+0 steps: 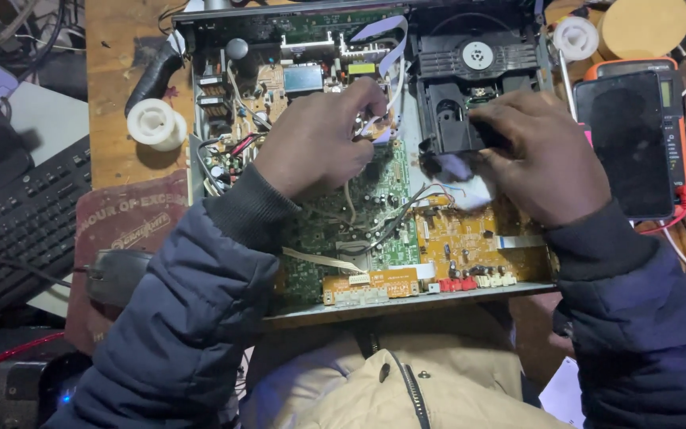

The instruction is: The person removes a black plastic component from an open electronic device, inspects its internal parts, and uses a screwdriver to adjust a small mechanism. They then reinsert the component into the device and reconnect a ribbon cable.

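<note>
On the worktop, head view: opened disc player chassis. Left hand pinches a flat ribbon cable, thin, floppy, easily creased. Right hand closes on the black disc drive block, rigid but delicate; hold its plastic edges.

Both forearms in dark padded sleeves, reaching forward and angled toward each other. Left hand raised on a bent wrist, knuckles up, fingers curled inward with the tips pinched close together near the thumb. Right hand set lower and flatter, back of the hand to the camera, fingers spread slightly and bent down at the tips, thumb tucked beneath and out of sight. Hands near but apart, wrists emerging from ribbed cuffs.
</note>
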